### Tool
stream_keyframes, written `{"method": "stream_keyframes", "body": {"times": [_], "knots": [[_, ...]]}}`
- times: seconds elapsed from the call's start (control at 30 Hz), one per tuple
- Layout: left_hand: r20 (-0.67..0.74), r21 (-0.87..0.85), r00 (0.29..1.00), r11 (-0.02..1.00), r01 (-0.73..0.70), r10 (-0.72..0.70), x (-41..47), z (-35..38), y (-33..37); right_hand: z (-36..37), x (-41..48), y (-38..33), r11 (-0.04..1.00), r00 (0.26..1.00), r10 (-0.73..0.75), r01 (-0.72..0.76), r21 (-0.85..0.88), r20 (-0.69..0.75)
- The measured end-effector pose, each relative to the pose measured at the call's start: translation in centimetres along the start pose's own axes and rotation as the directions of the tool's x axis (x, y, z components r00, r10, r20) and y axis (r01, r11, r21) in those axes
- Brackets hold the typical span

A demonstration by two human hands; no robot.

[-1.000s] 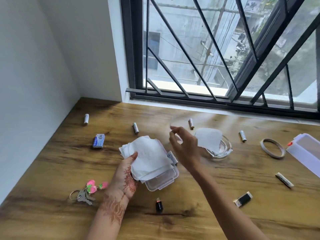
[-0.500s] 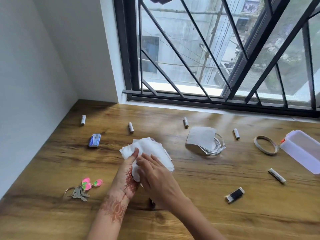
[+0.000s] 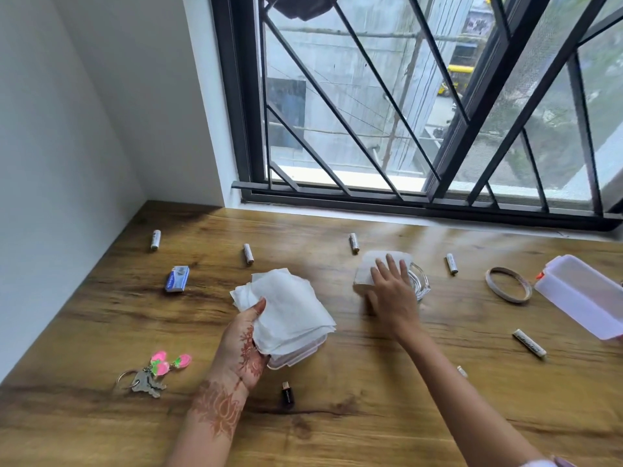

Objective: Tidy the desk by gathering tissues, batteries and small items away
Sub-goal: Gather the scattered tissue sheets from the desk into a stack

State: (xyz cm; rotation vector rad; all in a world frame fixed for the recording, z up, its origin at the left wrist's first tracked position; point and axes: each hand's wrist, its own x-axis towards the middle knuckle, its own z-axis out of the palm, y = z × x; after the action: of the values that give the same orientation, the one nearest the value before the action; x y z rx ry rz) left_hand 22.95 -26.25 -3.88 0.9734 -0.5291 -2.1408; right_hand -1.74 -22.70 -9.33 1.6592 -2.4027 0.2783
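Observation:
A stack of white tissues (image 3: pixel 286 306) lies over a small clear plastic box (image 3: pixel 296 353) in the middle of the wooden desk (image 3: pixel 371 416). My left hand (image 3: pixel 244 342) grips the stack and the box's near-left side, thumb on top. My right hand (image 3: pixel 392 294) rests fingers spread on a single tissue (image 3: pixel 365 273) draped over a glass ashtray (image 3: pixel 419 284). Several batteries lie scattered: one far left (image 3: pixel 155 240), one (image 3: pixel 248 253) behind the stack, one (image 3: pixel 353 243) behind the ashtray, one (image 3: pixel 451 263) to its right.
A blue small box (image 3: pixel 177 279), keys with pink charms (image 3: pixel 153 374), a black USB stick (image 3: pixel 287 394), a tape ring (image 3: pixel 508 285), a white tube (image 3: pixel 529 343) and an open translucent container (image 3: pixel 583 294) at the right edge. Window grille behind, wall at left.
My right hand left the tissue stack and reached right onto the single tissue over the ashtray. My left hand kept its hold on the stack and box.

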Motion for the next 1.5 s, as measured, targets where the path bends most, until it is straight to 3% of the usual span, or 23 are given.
{"method": "stream_keyframes", "body": {"times": [0.1,0.2,0.33,0.43,0.5,0.67,0.77,0.9,1.07,1.27,1.5], "knots": [[0.003,0.008,1.0,1.0,0.0,0.0,0.1,0.1,0.0,0.3,-0.1,0.5,1.0,0.999,0.026,-0.025,0.017,-0.036],[0.0,0.009,1.0,1.0,0.007,-0.007,0.2,0.1,-0.1,0.4,-0.1,0.6,0.977,0.991,0.094,-0.074,0.198,-0.094],[-0.009,-0.001,1.0,1.0,0.0,0.0,0.3,0.0,-0.2,-2.1,0.2,-1.3,0.851,0.961,0.272,-0.214,0.48,-0.053],[-0.015,-0.005,1.0,1.0,0.004,-0.004,0.3,-0.2,-0.5,-5.4,-0.1,-4.3,0.749,0.942,0.333,-0.236,0.619,-0.044],[-0.006,0.008,1.0,1.0,0.002,-0.002,0.3,-0.2,-0.8,-7.6,-0.6,-6.7,0.748,0.948,0.315,-0.23,0.623,-0.029],[0.017,-0.001,1.0,1.0,-0.005,0.005,0.4,-0.1,-1.2,-10.0,-3.2,-13.0,0.864,0.985,0.17,-0.151,0.481,0.003],[0.046,-0.053,0.999,0.998,0.025,-0.023,-0.3,0.2,-1.2,-10.0,-4.6,-16.3,0.906,0.989,0.073,-0.119,0.407,0.127],[0.097,-0.031,0.995,0.999,0.006,-0.003,-1.7,0.2,-0.9,-9.9,-5.3,-18.7,0.853,0.939,0.025,-0.199,0.482,0.343],[0.19,0.006,0.982,1.0,0.01,-0.011,-2.5,-0.8,-0.7,-11.8,-6.4,-18.9,0.782,0.913,-0.074,-0.197,0.592,0.402],[0.179,0.049,0.982,0.997,0.053,-0.061,-1.6,-1.8,-0.7,-11.9,-7.2,-18.4,0.596,0.918,0.067,-0.351,0.722,0.391],[0.199,0.042,0.97,0.99,0.137,-0.143,-0.9,-0.8,-1.9,-12.5,-8.7,-15.7,0.487,0.925,0.271,-0.369,0.792,0.265]]}}
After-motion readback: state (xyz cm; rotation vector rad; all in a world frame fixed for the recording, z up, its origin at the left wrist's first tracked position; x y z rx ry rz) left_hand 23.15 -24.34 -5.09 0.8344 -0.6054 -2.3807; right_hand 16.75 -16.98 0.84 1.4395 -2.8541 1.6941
